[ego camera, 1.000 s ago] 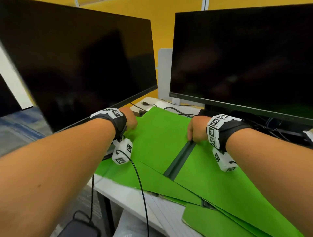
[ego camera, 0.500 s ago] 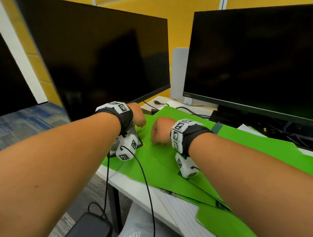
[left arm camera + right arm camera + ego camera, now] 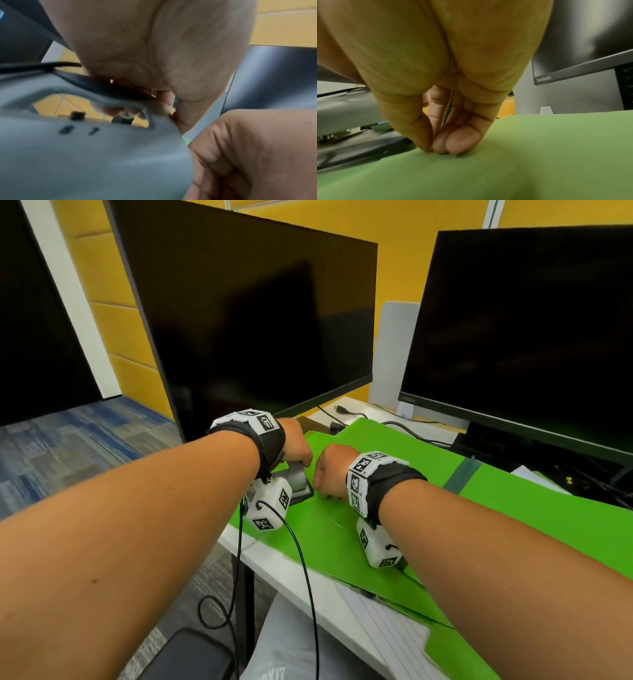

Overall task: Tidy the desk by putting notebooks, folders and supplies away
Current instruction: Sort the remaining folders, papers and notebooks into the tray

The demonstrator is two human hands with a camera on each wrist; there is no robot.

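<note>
Right wrist view alone shows right hand (image 3: 453,108) fingertips (image 3: 464,140) bunched together, pressing the green folder (image 3: 539,148). Left hand (image 3: 296,445) curls round a grey stapler (image 3: 85,155); monitors (image 3: 246,337) loom behind.

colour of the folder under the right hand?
Bright green folder, with a dark strip along its spine. Clearest in the head view.

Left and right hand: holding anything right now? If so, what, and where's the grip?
Left hand grips a grey stapler-like tool by its top handle. Right hand pinches at the green folder; what's pinched cannot be told.
</note>
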